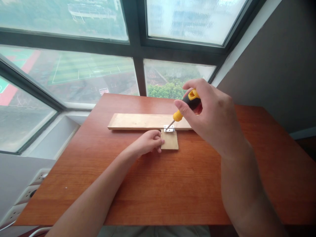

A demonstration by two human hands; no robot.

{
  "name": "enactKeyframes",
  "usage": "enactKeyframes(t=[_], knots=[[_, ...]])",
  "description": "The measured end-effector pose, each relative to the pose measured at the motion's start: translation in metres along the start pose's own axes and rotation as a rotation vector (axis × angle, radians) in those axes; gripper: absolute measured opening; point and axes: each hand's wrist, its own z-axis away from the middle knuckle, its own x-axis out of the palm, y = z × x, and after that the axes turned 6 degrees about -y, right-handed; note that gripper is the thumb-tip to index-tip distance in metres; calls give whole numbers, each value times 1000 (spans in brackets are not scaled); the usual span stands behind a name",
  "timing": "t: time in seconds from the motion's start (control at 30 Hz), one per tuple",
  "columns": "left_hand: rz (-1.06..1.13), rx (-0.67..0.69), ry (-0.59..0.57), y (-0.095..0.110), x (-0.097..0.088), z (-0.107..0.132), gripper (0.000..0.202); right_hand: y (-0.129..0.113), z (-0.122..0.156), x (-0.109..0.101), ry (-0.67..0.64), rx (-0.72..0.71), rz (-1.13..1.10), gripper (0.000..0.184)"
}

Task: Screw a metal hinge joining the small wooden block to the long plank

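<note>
A yellow and black screwdriver (178,115) is in my right hand (213,113), fingers closed around its handle. The shaft slants down to the left, and its tip meets a small silver hinge (169,128). That hinge lies across the joint between a long pale wooden board (138,121) and a small square wooden piece (170,141). My left hand (151,142) pinches the square piece at its left edge, thumb on top. The right end of the long board is hidden behind my right hand.
Everything rests on a reddish-brown wooden table (158,187). Beyond its far edge stand large windows with dark frames (137,49). Wall sockets (27,194) sit low at the left, with a white cable (40,230) near the table's front left corner.
</note>
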Motion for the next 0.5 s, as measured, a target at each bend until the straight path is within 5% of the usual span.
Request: enactKeyframes(t=[0.5], knots=[[23, -4, -7, 1, 0, 1, 27, 1, 0, 3, 13, 28, -21, 32]])
